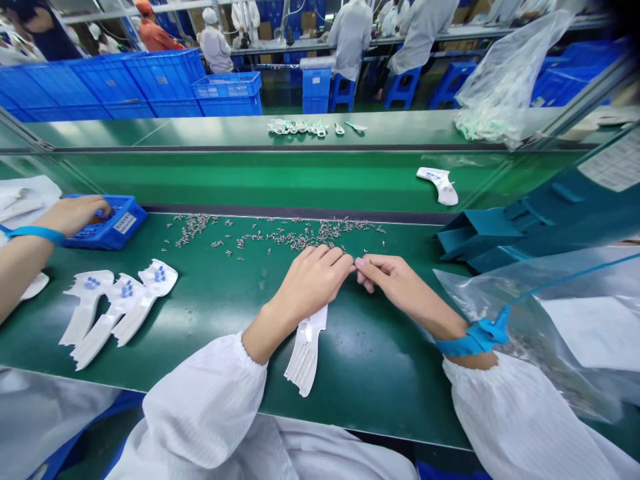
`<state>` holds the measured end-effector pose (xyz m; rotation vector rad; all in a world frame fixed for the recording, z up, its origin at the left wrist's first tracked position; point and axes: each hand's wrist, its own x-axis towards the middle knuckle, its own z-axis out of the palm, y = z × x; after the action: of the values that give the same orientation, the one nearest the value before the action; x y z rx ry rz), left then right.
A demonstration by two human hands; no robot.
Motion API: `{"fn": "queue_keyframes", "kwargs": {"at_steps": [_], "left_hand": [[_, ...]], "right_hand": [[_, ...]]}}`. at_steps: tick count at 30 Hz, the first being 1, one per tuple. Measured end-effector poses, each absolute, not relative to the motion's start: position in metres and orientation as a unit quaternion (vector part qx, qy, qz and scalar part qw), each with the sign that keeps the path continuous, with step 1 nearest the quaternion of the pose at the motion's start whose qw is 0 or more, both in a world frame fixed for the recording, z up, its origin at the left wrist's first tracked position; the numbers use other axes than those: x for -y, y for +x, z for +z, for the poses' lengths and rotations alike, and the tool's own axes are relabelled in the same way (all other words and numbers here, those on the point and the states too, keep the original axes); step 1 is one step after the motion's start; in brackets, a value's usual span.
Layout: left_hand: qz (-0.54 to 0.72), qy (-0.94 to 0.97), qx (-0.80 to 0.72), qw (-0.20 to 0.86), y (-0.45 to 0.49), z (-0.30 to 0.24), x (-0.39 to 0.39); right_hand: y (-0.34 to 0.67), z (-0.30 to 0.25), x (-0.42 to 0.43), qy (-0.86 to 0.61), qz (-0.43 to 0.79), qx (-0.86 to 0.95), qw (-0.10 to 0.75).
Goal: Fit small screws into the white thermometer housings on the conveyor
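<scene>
In the head view, a person in white sleeves works with both hands over a green tabletop (225,300). The left hand (317,277) is bent palm-down with its fingers curled together, above the upper end of a white plastic shell half (306,353); the lower, ribbed end of that piece shows beneath the wrist, pointing toward the worker. The right hand (390,277) comes in from the other side, thumb and forefinger drawn close together at the tips, meeting or nearly meeting the left fingertips. Whether either hand has hold of the shell or of some small part cannot be told, since the fingers hide what lies between them. A blue wrist strap (470,339) circles the right wrist. Just beyond the hands, small silver screw-like parts (327,232) lie scattered along the table's far edge. To the left, three white shell pieces with blue marks (125,303) lie side by side, partly overlapping, and behind them a co-worker's hand (75,217) reaches into a blue bin (136,225). On the green strip across the way rests one more white shell piece (440,185). At the right, a clear plastic bag (480,293) lies near teal holders (480,233).
</scene>
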<state>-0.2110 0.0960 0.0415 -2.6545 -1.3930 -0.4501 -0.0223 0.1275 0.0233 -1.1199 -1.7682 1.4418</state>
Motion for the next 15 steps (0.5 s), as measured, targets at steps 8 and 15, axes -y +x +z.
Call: {"fn": "queue_keyframes", "kwargs": {"at_steps": [8, 15], "left_hand": [[-0.134, -0.891, 0.430, 0.055, -0.2124, 0.0392, -0.0969], [-0.154, -0.881, 0.446, 0.020, -0.2112, 0.0383, -0.0974]], "right_hand": [[-0.0179, 0.0242, -0.1305, -0.421, 0.584, 0.646, 0.251], [-0.0130, 0.0281, -0.1301, -0.398, 0.541, 0.705, 0.227]]}}
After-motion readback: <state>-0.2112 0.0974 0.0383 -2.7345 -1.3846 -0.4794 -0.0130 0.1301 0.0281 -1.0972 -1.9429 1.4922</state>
